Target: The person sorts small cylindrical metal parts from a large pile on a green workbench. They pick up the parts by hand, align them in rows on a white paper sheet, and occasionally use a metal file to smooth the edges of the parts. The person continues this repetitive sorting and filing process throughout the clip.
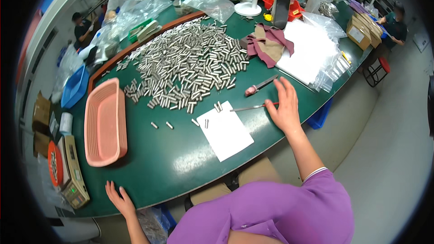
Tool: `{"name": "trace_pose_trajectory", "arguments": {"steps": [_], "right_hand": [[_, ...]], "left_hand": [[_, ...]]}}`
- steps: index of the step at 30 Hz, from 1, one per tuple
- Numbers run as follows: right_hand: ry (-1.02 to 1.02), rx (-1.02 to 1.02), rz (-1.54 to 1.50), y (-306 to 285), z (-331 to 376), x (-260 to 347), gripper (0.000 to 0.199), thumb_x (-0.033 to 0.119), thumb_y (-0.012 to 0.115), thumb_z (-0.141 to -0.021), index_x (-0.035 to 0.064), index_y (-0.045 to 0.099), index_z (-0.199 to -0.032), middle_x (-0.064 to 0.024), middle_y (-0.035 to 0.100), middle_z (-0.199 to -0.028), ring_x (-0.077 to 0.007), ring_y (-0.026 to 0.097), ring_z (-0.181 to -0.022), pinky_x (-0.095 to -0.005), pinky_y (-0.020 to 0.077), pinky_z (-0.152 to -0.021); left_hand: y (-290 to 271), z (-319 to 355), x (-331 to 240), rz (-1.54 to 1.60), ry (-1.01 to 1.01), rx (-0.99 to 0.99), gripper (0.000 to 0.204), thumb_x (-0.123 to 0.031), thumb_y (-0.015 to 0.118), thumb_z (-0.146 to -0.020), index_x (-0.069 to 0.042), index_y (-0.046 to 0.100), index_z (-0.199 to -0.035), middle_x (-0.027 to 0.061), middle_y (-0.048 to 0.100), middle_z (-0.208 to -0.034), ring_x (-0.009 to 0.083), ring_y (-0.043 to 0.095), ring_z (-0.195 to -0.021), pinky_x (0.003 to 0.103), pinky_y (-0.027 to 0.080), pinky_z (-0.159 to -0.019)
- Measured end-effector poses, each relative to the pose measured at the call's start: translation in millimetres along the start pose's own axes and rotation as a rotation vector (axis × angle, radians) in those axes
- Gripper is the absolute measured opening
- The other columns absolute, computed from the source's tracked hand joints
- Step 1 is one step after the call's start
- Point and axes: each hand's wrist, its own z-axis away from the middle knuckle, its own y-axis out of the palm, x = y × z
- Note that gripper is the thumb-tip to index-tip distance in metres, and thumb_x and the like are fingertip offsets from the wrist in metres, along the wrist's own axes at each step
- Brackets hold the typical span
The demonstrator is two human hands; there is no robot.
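My right hand is over the right part of the green table, fingers spread, with its thumb against the red end of a thin metal tool. I cannot make out the kind of this tool; its tip lies over a white paper sheet. Just beyond the hand lies a blade-like tool with a wrapped pinkish handle. A few small metal cylinders are on and beside the sheet. At the table's near left edge, my left hand lies with fingers apart, holding nothing, below a pink plastic basket.
A large heap of metal cylinders covers the table's middle, bordered by a brown wooden rail. A scale stands at left. A cloth, white sheets and a fan base lie beyond. Other people are farther off.
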Motion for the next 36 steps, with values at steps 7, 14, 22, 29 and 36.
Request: {"name": "trace_pose_trajectory", "arguments": {"steps": [7, 14, 22, 29, 36], "right_hand": [[-0.019, 0.041, 0.002, 2.4, 3.2, -3.7, 0.062, 0.025, 0.072, -0.085, 0.0059, 0.047, -0.139, -0.0168, 0.041, -0.145, -0.0389, 0.036, -0.137, -0.0498, 0.0310, -0.112], [-0.127, -0.137, -0.081, -2.1, -20.6, -7.2, 0.051, 0.015, 0.069, -0.084, 0.0090, 0.056, -0.132, -0.0169, 0.046, -0.141, -0.0367, 0.051, -0.122, -0.0450, 0.0448, -0.100], [0.109, 0.116, 0.281, 27.7, -148.6, -44.8, 0.055, 0.023, 0.066, -0.084, 0.0163, 0.053, -0.137, -0.0173, 0.052, -0.135, -0.0368, 0.067, -0.101, -0.0468, 0.0558, -0.082], [0.016, 0.114, 0.345, 82.3, -185.0, -102.3, 0.021, 0.024, 0.069, -0.082, 0.0028, 0.068, -0.084, -0.0173, 0.066, -0.092, -0.0344, 0.068, -0.089, -0.0467, 0.0550, -0.078], [0.023, 0.036, 0.130, 57.3, -189.3, -107.9, 0.024, 0.027, 0.068, -0.085, 0.0058, 0.061, -0.093, -0.0171, 0.068, -0.090, -0.0373, 0.067, -0.085, -0.0484, 0.0536, -0.076]], "left_hand": [[2.4, -7.5, -7.6, 0.006, -0.025, 0.062, 0.047, -0.024, 0.051, -0.101, 0.001, 0.046, -0.141, 0.0194, 0.038, -0.153, 0.0375, 0.032, -0.143, 0.048, 0.026, -0.117], [11.8, -14.2, -5.5, 0.056, -0.027, -0.038, 0.045, -0.024, 0.053, -0.101, 0.002, 0.049, -0.138, 0.0200, 0.039, -0.151, 0.0380, 0.037, -0.139, 0.047, 0.031, -0.114], [9.1, -8.2, 1.5, 0.075, -0.047, -0.071, 0.041, -0.022, 0.054, -0.100, 0.003, 0.052, -0.133, 0.0200, 0.042, -0.149, 0.0373, 0.039, -0.137, 0.046, 0.032, -0.113], [11.4, -5.6, -9.5, 0.078, -0.099, -0.139, 0.037, -0.020, 0.055, -0.100, 0.005, 0.056, -0.126, 0.0208, 0.047, -0.145, 0.0376, 0.045, -0.132, 0.046, 0.035, -0.111], [-19.2, -10.6, -57.7, 0.047, -0.032, -0.237, 0.030, -0.019, 0.066, -0.092, 0.007, 0.068, -0.107, 0.0254, 0.061, -0.127, 0.0405, 0.057, -0.117, 0.047, 0.043, -0.105]]}}
